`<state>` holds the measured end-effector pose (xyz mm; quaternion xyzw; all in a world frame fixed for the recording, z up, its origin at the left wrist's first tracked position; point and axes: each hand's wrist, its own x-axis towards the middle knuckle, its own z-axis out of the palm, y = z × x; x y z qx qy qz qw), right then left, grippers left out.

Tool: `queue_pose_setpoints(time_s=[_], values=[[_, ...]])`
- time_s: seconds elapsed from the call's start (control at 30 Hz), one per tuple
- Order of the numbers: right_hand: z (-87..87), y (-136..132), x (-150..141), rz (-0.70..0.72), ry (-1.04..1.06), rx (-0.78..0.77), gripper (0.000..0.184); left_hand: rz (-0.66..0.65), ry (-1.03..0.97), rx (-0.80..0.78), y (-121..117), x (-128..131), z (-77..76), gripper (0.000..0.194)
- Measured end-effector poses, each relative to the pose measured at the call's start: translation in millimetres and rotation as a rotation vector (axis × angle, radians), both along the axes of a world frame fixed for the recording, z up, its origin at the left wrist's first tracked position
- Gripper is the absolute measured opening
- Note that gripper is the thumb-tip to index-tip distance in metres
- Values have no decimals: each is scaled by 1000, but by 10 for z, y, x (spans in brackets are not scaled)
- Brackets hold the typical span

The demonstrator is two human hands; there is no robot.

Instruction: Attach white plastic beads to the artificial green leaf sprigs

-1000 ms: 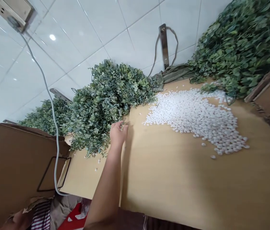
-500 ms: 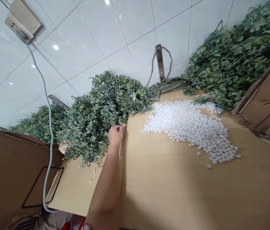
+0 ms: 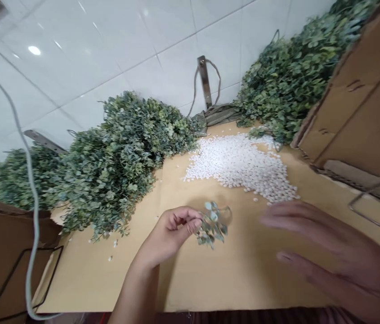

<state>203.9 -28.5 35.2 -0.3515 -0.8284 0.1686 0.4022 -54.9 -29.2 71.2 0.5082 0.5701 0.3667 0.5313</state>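
Observation:
My left hand (image 3: 180, 229) pinches a small sprig of artificial greenery (image 3: 212, 227) between thumb and fingers, held above the tabletop. Its leaves point to the right, away from the fingertips. To the right, my right hand (image 3: 331, 252) is blurred, with thumb and fingers apart and nothing between them. It hovers in front of a spread heap of small white pieces (image 3: 240, 162); their exact kind is too small to make out. Left and behind lies a big pile of the same kind of greenery (image 3: 118, 157).
Another greenery pile (image 3: 291, 85) sits at the back right beside a cardboard box (image 3: 365, 108). A second box (image 3: 7, 238) stands at the left, with a grey cable (image 3: 29, 171) hanging before it. A metal bracket (image 3: 205, 81) is on the tiled wall above the wooden table (image 3: 206, 283).
My left hand has come back from the greenery pile toward me with a sprig in it. My right hand has entered from the right. The view has shifted to the right.

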Motion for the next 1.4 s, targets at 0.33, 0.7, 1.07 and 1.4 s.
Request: queue_pose_setpoints(time_s=[0.33, 0.7, 1.07, 1.4], values=[[-189, 214, -316, 125, -20, -366, 13, -91, -147, -52, 203, 408, -284, 29], [-369, 237, -307, 82, 172, -724, 27, 13, -227, -95, 196, 498, -483, 33], [-414, 200, -278, 68, 308, -720, 26, 26, -338, -79, 164, 624, -522, 19], [-429, 65, -128, -28, 239, -772, 21, -102, -24, 31, 263, 810, -514, 9]])
